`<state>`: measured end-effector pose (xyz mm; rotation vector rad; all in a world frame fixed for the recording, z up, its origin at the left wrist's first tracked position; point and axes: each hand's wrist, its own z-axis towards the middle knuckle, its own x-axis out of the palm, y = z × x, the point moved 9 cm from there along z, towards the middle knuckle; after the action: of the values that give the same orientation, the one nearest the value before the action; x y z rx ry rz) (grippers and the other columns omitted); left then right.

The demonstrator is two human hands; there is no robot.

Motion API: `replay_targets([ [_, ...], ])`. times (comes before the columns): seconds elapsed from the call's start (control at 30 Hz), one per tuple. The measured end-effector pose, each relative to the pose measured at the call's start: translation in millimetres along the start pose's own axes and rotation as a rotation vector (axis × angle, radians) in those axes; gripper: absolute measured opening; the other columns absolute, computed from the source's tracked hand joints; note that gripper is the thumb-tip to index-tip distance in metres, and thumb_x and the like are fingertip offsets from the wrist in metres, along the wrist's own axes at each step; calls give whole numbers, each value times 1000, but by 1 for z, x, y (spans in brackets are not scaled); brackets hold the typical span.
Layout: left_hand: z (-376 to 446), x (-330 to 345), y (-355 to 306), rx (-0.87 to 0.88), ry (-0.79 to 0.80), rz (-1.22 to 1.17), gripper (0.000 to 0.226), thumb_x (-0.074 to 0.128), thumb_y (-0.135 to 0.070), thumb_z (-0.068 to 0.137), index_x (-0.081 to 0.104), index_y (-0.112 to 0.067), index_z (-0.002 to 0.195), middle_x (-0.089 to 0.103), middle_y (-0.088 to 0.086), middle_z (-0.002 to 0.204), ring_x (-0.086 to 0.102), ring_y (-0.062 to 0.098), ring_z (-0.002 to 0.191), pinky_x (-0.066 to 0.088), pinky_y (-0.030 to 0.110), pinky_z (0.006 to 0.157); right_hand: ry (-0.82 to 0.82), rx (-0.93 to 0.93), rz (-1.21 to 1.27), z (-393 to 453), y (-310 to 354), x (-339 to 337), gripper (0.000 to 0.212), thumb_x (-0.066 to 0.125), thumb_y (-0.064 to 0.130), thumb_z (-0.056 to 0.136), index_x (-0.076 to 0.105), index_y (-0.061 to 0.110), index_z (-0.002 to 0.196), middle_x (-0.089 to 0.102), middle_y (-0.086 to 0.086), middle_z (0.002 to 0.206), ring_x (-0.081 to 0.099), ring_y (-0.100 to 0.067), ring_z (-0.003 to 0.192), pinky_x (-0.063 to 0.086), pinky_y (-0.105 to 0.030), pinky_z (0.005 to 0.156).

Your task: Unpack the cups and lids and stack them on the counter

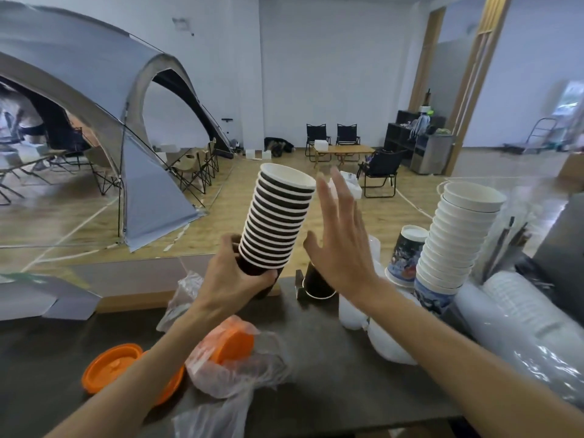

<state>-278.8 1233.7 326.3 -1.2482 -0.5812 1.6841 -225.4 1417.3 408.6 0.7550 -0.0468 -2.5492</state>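
Our left hand [235, 281] grips the base of a tilted stack of black paper cups with white rims [278, 221], held above the dark counter [331, 358]. Our right hand [339, 245], fingers spread, hovers just beside the stack, apart from it.

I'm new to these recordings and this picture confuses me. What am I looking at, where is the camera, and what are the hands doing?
There is no machine here: a person wears one wide-angle camera on the head, so you look down along their arms. The left hand grips the bottom of a tilted stack of black cups. The right hand is open beside the stack, holding nothing. On the dark counter lie orange lids, some in a plastic bag, a single black cup, and a tall stack of white cups on the right.
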Motion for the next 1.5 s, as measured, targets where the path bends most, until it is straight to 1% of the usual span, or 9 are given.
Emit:
replay_targets([
  [0.17, 0, -10, 0, 28, 50, -10, 78, 89, -33, 69, 41, -23, 130, 59, -10, 113, 61, 4, 101, 54, 18, 72, -26, -344, -295, 33, 19, 8, 103, 79, 7, 83, 9, 18, 157, 6, -16, 163, 12, -36, 154, 17, -55, 123],
  [0.3, 4, -22, -12, 84, 103, 12, 70, 85, -29, 74, 42, -28, 129, 54, -16, 110, 59, 2, 98, 53, 13, 66, 46, -401, -421, 33, 16, 20, 95, 80, 21, 84, 17, 11, 154, 9, -16, 163, 15, -36, 153, 14, -54, 124],
  [0.43, 22, -40, -28, 122, 86, 83, 72, 84, -34, 76, 48, -21, 137, 58, -9, 111, 59, 2, 91, 49, 11, 63, 49, -141, -350, 37, -3, 27, 96, 82, 31, 78, 24, 2, 150, 25, -17, 158, 27, -33, 146, 23, -46, 122],
  [0.57, 43, -54, -45, 146, 37, 134, 73, 85, -41, 74, 48, -19, 133, 59, 2, 114, 60, 8, 88, 45, 12, 63, 96, 286, -163, 15, -33, 56, 105, 82, 33, 76, 15, 13, 154, 20, -12, 159, 23, -33, 144, 34, -53, 117],
  [0.73, 68, -63, -69, 219, -148, 99, 68, 86, -46, 71, 52, -18, 123, 56, 1, 114, 55, 18, 103, 49, 23, 79, 123, 696, 54, -12, -55, 92, 94, 80, 24, 77, 20, 17, 150, 29, -10, 149, 35, -32, 134, 43, -43, 106],
  [0.87, 94, -35, -105, 315, -128, -13, 69, 88, -35, 72, 53, -19, 130, 58, -6, 119, 52, 9, 107, 39, 8, 80, 30, 938, 144, -25, -68, 101, 86, 80, 26, 77, 29, 9, 143, 44, -13, 137, 48, -29, 124, 43, -30, 90],
  [0.97, 112, 1, -121, 367, -45, -3, 70, 87, -35, 73, 53, -18, 133, 58, -4, 127, 52, 13, 115, 47, 27, 96, -5, 1088, 130, -41, -83, 103, 84, 81, 32, 80, 32, 7, 143, 48, -13, 137, 52, -28, 122, 44, -30, 87],
  [1.23, 131, 77, -110, 367, 119, 69, 81, 84, -38, 75, 47, -18, 145, 54, 5, 141, 51, 23, 127, 46, 42, 107, -90, 1289, 85, -84, -103, 121, 82, 77, 46, 74, 37, 9, 135, 60, -10, 125, 62, -31, 110, 55, -47, 93],
  [1.5, 124, 115, -65, 292, 225, 173, 83, 82, -43, 77, 45, -18, 147, 55, 4, 142, 51, 26, 129, 44, 40, 105, -18, 1185, 114, -114, -105, 140, 55, 75, 32, 81, 54, 8, 127, 62, -10, 121, 59, -31, 114, 48, -40, 96],
])
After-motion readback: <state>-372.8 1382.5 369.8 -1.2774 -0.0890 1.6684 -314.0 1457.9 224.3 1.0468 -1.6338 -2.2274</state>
